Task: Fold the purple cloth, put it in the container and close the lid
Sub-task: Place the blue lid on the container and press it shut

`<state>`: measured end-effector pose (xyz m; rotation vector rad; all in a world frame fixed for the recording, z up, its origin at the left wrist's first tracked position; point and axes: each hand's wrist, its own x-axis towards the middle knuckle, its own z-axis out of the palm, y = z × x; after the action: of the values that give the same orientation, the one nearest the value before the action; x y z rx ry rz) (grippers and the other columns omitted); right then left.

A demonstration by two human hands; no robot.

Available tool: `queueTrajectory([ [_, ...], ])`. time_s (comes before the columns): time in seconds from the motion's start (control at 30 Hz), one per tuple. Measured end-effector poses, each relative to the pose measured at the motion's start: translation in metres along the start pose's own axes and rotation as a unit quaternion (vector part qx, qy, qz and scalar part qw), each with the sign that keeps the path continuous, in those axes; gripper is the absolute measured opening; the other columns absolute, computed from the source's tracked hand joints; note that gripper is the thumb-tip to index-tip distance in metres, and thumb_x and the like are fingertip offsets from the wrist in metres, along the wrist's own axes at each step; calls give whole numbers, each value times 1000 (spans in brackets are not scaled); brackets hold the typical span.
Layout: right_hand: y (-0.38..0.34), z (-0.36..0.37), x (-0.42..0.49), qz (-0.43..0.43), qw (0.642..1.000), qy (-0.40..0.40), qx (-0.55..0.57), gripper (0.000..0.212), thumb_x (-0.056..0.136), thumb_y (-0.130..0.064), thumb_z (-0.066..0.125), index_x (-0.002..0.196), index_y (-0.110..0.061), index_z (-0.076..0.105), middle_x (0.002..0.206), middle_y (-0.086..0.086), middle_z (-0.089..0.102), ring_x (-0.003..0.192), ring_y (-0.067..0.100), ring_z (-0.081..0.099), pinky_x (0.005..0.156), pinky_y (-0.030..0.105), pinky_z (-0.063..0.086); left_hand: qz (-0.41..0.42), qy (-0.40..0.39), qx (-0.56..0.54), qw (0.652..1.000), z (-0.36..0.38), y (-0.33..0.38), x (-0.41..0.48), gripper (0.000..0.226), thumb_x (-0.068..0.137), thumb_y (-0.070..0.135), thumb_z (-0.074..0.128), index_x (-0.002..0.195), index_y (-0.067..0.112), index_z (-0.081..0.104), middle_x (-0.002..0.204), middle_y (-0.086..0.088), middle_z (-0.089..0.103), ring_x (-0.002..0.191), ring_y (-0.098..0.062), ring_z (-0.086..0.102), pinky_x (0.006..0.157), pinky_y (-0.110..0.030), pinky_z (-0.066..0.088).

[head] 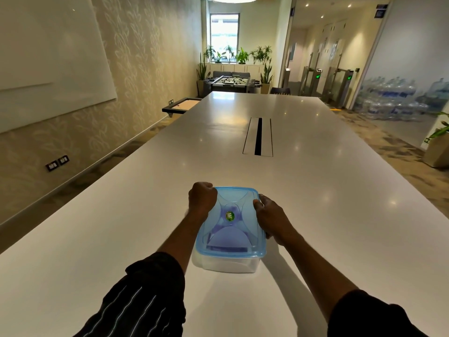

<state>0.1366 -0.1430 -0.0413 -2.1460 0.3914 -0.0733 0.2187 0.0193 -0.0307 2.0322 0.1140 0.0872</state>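
Hands (202, 198) (269, 216) flank the lid (230, 222) — cloth (226, 239) beneath.

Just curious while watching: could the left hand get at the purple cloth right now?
Probably not: the purple cloth lies inside the container under the blue lid, which both hands are pressing. The left hand rests on it.

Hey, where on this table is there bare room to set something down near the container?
Bare table lies left of the left hand, right of the right hand, and between the container and the cable slot. It is crowded only at the blue lid, where both hands press.
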Motion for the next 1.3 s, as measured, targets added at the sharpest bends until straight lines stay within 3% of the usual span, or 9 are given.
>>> queueTrajectory([
  [0.13,7,4,4,-30,999,8,6,35,100,-33,33,125,-20,55,93,10,67,56,18,61,27,17,34,14,10,29,999,5,-2,3,35,81,2,51,60,26,37,81,-4,40,78,-17,33,68,-28,28],
  [0.33,12,7,10,-32,999,5,22,38,102,-33,32,132,-18,50,98,11,64,58,17,58,27,15,33,34,20,20,999,6,-8,11,20,87,11,58,69,16,50,74,-5,44,72,-19,38,66,-28,33],
  [0.5,15,9,13,-28,1000,6,11,43,102,-34,31,139,-17,45,103,5,57,80,20,56,31,10,33,-6,40,-10,999,3,-8,18,21,84,14,68,74,-3,72,82,-21,70,81,-27,64,76,-29,48],
  [0.63,15,9,13,-34,999,8,16,43,103,-32,31,140,-15,44,123,20,63,86,22,58,48,22,39,-7,44,21,999,6,-7,20,31,83,16,67,56,11,54,68,-17,51,70,-24,49,70,-29,42],
  [0.87,10,-5,19,10,996,-72,52,60,94,-35,34,151,-38,14,106,17,64,63,26,63,34,22,42,22,34,37,999,6,-9,19,21,83,16,63,64,11,58,67,-9,49,66,-22,44,64,-32,42],
  [0.97,7,-6,31,19,995,-76,63,47,92,-40,37,138,-32,41,103,11,64,72,24,66,40,25,48,51,40,64,996,7,-11,17,27,85,16,62,62,3,64,64,-8,53,64,-21,47,63,-30,38],
  [1.07,5,2,44,70,986,-64,135,42,95,-54,37,104,-20,59,86,8,66,69,22,62,58,29,48,73,42,81,993,8,-12,17,32,86,16,61,59,-1,62,61,-16,56,64,-21,48,63,-29,35],
  [1.17,5,10,55,86,977,-9,196,40,97,-47,40,80,-15,59,71,9,62,62,24,59,63,35,41,72,45,80,993,7,-12,17,30,86,17,62,57,9,61,60,-15,54,63,-24,49,63,-30,36],
  [1.3,7,11,59,69,977,6,199,35,97,-38,40,78,-13,57,69,10,61,58,24,59,61,35,44,78,52,80,992,8,-14,17,33,86,16,63,59,-3,63,66,-21,66,64,-26,56,64,-32,40],
])
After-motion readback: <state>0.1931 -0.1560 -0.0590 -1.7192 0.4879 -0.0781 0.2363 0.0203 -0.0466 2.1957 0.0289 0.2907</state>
